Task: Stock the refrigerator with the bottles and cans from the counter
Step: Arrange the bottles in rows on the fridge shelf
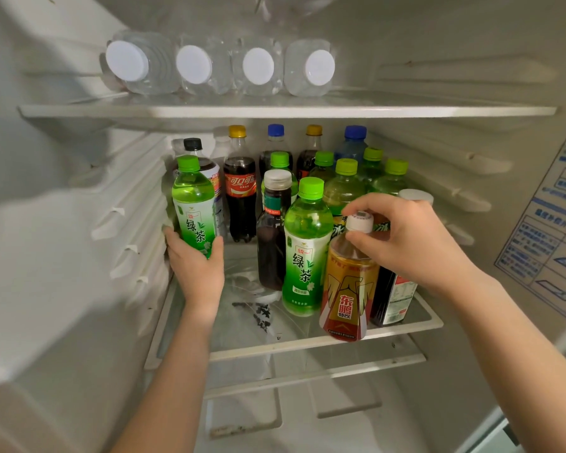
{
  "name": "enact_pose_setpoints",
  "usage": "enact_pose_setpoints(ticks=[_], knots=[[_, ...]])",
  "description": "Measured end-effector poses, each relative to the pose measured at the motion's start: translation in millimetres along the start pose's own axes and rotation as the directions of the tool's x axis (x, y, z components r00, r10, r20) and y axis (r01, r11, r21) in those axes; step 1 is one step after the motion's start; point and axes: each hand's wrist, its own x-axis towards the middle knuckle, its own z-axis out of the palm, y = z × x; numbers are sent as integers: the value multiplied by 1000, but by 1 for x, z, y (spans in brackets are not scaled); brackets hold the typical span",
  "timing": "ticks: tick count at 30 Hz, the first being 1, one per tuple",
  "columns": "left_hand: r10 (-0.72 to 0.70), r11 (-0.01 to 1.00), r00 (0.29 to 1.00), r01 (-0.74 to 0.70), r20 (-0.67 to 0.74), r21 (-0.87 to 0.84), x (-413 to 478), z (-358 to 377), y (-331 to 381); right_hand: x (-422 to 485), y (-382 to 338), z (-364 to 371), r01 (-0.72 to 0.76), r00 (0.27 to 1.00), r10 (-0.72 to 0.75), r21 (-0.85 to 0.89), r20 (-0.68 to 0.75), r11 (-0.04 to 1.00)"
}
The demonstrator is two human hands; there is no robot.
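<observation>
Inside the open refrigerator, my left hand (196,263) grips the base of a green tea bottle (193,204) held upright near the left wall, above the middle glass shelf (307,344). My right hand (406,237) pinches the white cap of an amber energy-drink bottle (348,282) with a red and gold label, at the shelf's front edge. Beside it stands another green tea bottle (303,246) and a dark bottle (272,230). Behind them are cola bottles (241,191) and several more green-capped bottles (345,184).
The upper shelf (275,111) carries several clear water bottles (193,65) lying on their sides, white caps forward. Ribbed refrigerator walls close in on left and right; a blue-printed sticker (549,223) is on the right wall. Bare glass shows at the shelf's front left (239,308).
</observation>
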Motion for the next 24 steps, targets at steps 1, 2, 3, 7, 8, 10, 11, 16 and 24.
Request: enact_pose_setpoints(ticks=[1, 2, 3, 7, 8, 10, 11, 16, 24], knots=[[21, 1000, 999, -21, -28, -15, -10, -2, 5, 0, 0, 0, 0, 1000, 0, 3, 3, 1000], [57, 998, 997, -59, -52, -34, -23, -4, 10, 0, 0, 0, -2, 1000, 2, 6, 7, 1000], [107, 992, 992, -111, -63, -59, -38, -6, 16, 1, 0, 0, -4, 1000, 4, 10, 12, 1000], [265, 938, 947, -208, 183, -278, -77, -6, 39, 4, 1, -2, -19, 998, 18, 20, 54, 1000], [290, 927, 911, -191, 292, -324, -82, -5, 44, 4, 1, -2, -21, 998, 19, 18, 68, 1000], [318, 920, 848, -168, 424, -355, -87, -2, 53, 5, 2, -3, -16, 996, 15, 12, 87, 1000], [312, 921, 831, -146, 461, -360, -89, -1, 56, 5, 2, -3, -11, 996, 10, 10, 90, 1000], [269, 955, 829, -165, 491, -246, -90, 8, 57, 6, 3, -4, 19, 996, -19, 7, 83, 1000], [187, 946, 924, -79, 333, -313, -108, 3, 61, 11, 4, -3, 73, 993, -83, 117, 78, 990]])
